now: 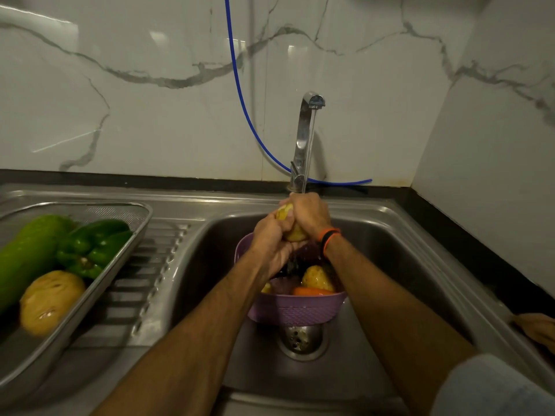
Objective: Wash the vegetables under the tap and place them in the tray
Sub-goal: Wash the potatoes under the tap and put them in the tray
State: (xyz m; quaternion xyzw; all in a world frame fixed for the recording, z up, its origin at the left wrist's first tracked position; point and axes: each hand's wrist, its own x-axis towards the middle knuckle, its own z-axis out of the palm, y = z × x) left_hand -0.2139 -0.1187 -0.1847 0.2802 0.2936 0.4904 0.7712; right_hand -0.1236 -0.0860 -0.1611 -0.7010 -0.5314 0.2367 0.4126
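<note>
Under the running tap [306, 136], my left hand [271, 240] and my right hand [309, 213] are both closed around one yellow potato [295, 234], held over the sink basin. Below them a purple colander [295, 309] stands in the sink and holds another potato [317, 277], a carrot [312, 291] and something dark purple. On the left drainboard a steel mesh tray [132, 232] holds a long green gourd [28, 253], a green capsicum [93, 246] and a wet potato [51, 301].
The steel sink [420, 265] has a round drain [301, 340] just in front of the colander. A blue hose [240, 94] hangs down the marble wall behind the tap. Black counter runs along the right edge, where another hand [537, 328] shows.
</note>
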